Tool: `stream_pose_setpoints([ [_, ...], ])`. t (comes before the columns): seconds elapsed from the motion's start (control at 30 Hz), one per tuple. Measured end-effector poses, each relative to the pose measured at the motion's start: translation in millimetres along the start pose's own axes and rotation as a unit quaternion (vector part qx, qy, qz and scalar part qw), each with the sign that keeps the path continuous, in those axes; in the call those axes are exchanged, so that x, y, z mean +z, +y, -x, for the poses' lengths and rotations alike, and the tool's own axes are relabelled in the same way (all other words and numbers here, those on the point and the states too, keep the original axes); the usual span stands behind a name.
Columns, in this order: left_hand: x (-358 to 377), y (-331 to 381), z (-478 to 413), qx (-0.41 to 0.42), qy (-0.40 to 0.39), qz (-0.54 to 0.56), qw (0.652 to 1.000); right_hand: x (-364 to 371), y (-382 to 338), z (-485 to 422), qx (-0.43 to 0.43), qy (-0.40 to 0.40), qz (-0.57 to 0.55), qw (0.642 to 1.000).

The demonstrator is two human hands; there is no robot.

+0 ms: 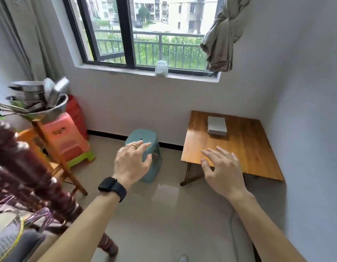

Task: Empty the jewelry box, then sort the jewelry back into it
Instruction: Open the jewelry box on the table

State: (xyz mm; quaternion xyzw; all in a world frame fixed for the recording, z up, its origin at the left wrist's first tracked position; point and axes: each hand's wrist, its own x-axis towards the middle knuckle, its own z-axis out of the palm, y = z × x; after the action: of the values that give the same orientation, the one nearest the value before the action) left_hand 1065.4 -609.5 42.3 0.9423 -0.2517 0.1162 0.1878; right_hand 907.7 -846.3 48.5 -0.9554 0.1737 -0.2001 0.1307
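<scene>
Jewelry box [216,125]: pale grey-white, rectangular, with flat faces and sharp edges; the lid is closed, and a thin horizontal seam runs round the side.
Jewelry box location: on the far part of the wooden table [254,148], nearer the tabletop's left edge, well apart from both hands.
Metal basins [31,99]: far left, stacked and tilted, with lids and utensils piled inside.
Pink stools [65,137]: just right of the basins, stacked on a green stool.
Left hand [131,163]: palm down, fingers straight and spread, gripping nothing; seen in front of the teal stool, and contact with it cannot be told.
Watch [112,188]: black, on the left wrist.
Ring [134,146]: gold-coloured band on one finger of the left hand.
Teal stool [143,134]: on the floor between the pink stools and the table, near the wall.
Glass jar [161,68]: on the window sill, far centre.
Right hand [223,171]: palm down, fingers spread and relaxed, holding nothing; over the near-left corner of the table.
</scene>
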Motion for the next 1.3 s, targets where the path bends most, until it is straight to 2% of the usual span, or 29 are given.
stream_pose_setpoints([
  [0.43, 85, -21, -256, -0.032, -0.034, -0.041, 0.998, 98, 64, -253, 0.015, -0.057, -0.027, 0.998],
  [0.7, 163, -43, -404, 0.003, -0.086, -0.025, 0.996, 164, 95, -369, 0.068, -0.057, -0.015, 0.996],
  [1.03, 262, -46, -617, 0.161, -0.170, -0.035, 0.972, 228, 128, -489, 0.228, -0.033, -0.013, 0.973],
  [1.3, 364, 36, -700, 0.306, -0.260, -0.021, 0.916, 264, 191, -520, 0.362, -0.039, -0.004, 0.931],
])
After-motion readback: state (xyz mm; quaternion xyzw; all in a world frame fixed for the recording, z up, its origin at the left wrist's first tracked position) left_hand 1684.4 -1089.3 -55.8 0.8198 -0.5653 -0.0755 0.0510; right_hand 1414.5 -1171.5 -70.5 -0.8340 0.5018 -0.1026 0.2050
